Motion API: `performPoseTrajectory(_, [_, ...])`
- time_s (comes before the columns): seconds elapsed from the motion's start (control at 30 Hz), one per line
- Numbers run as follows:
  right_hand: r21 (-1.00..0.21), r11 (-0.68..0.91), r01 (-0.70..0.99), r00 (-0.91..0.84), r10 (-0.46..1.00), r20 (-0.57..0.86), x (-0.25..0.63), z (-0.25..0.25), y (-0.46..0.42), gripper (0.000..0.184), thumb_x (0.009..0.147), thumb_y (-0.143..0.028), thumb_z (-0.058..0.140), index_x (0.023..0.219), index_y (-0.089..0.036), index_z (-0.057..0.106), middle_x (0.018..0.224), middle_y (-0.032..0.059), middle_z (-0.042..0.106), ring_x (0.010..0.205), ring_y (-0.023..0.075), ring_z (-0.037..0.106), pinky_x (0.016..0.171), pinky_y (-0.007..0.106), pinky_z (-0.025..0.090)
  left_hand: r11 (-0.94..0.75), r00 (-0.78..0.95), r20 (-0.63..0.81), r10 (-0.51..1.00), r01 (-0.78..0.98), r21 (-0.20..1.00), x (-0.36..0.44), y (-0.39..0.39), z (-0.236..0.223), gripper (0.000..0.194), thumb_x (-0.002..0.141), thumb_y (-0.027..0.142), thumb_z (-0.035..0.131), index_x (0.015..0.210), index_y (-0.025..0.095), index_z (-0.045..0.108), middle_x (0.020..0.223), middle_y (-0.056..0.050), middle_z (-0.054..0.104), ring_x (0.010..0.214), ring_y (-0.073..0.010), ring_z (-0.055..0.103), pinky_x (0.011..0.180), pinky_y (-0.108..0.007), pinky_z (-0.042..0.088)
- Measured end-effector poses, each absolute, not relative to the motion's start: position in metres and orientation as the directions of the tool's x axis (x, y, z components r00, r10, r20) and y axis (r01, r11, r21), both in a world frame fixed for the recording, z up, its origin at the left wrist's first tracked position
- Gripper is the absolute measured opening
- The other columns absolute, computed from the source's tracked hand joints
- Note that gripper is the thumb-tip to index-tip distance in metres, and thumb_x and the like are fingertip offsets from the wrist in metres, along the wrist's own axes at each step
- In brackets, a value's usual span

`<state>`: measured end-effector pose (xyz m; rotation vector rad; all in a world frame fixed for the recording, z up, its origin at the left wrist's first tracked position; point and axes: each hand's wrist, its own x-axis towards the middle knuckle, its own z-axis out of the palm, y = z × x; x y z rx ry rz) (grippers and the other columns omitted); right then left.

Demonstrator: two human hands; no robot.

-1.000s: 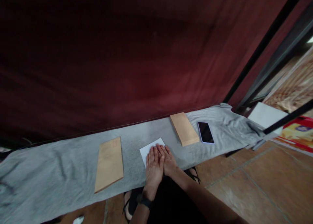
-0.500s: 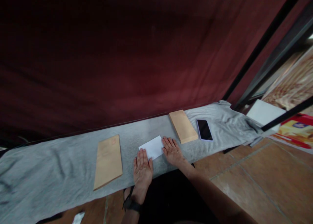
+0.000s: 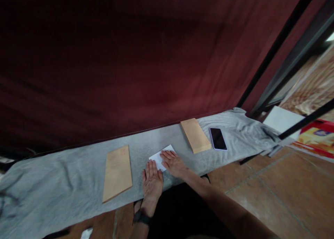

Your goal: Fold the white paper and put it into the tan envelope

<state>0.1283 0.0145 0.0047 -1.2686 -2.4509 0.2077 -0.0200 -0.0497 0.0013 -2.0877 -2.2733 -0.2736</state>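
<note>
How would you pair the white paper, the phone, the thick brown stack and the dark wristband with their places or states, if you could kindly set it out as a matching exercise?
Things:
1. White paper
2. Phone
3. Thick brown stack
4. Dark wristband

Places or states:
A. Lying between the white paper and the phone
B. Around the wrist of the left hand
C. Partly covered by the right hand
D. Lying with its dark screen up on the grey cloth

Right pairs: 1-C, 2-D, 3-A, 4-B
</note>
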Motion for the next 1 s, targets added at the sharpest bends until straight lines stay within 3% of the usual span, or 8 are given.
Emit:
performPoseTrajectory(0.3, [-0.248, 0.531, 0.81, -0.448, 0.834, 0.321, 0.142, -0.015, 0.024, 0.05, 0.105, -0.035, 0.036, 0.151, -0.014, 0.036, 0.154, 0.0096, 0.04, 0.144, 0.0215, 0.035, 0.12, 0.043, 0.026, 0.065, -0.089, 0.195, 0.977, 0.99, 0.122, -0.014, -0.045, 0.002, 0.057, 0.096, 0.026, 0.031, 0.149, 0.007, 0.039, 0.155, -0.017, 0.041, 0.146, -0.0255, 0.033, 0.122, -0.048, 0.017])
performPoseTrajectory(0.53, [-0.176, 0.539, 0.823, -0.496, 0.835, 0.237, 0.147, -0.01, 0.022, 0.057, 0.099, -0.029, 0.043, 0.152, -0.012, 0.034, 0.158, 0.0114, 0.033, 0.146, 0.024, 0.031, 0.121, 0.043, 0.022, -0.168, 0.149, 0.095, 0.984, 0.952, 0.254, 0.023, -0.005, 0.007, 0.056, 0.1, 0.03, 0.023, 0.151, 0.01, 0.037, 0.157, -0.014, 0.038, 0.149, -0.0233, 0.026, 0.12, -0.046, 0.025])
performPoseTrajectory(0.7, [-0.166, 0.488, 0.857, -0.446, 0.864, 0.234, 0.145, -0.011, 0.023, 0.055, 0.101, -0.028, 0.038, 0.154, -0.012, 0.031, 0.157, 0.0119, 0.035, 0.146, 0.0236, 0.031, 0.121, 0.044, 0.022, -0.102, 0.085, 0.09, 0.992, 0.971, 0.216, 0.018, 0.0, 0.005, 0.066, 0.1, 0.045, 0.024, 0.152, 0.005, 0.032, 0.158, -0.017, 0.034, 0.15, -0.025, 0.023, 0.122, -0.046, 0.021])
performPoseTrajectory(1.0, [-0.178, 0.411, 0.894, -0.361, 0.897, 0.257, 0.158, -0.008, 0.026, 0.049, 0.104, -0.029, 0.035, 0.149, -0.011, 0.039, 0.155, 0.0099, 0.039, 0.143, 0.0246, 0.037, 0.119, 0.045, 0.025, -0.041, 0.021, 0.176, 0.984, 0.993, 0.113, -0.014, -0.015, -0.002, 0.066, 0.1, 0.043, 0.022, 0.151, 0.003, 0.033, 0.156, -0.019, 0.037, 0.149, -0.0271, 0.027, 0.121, -0.047, 0.022])
